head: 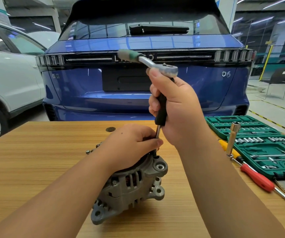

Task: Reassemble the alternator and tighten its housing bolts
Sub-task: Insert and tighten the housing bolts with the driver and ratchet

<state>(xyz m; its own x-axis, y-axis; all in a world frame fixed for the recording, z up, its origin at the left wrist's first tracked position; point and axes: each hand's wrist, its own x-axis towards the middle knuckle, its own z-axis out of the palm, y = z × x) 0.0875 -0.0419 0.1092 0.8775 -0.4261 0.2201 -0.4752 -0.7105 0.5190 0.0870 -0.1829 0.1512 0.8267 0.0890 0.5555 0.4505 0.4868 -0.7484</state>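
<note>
Grey alternator [131,188], striped tan table [35,169], green socket case [258,145], blue car [138,40].

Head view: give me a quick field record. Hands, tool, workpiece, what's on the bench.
workpiece: alternator on wooden bench, housing closed
left hand: rests on alternator top, fingers pinch the extension shaft's lower end
right hand: grips black-sleeved extension bar, upright
tool: ratchet on top of the bar, handle pointing left
bench right: green socket set case, open; red-handled screwdriver; standing deep socket tool
bench left of alternator: small loose part, type unclear
</note>
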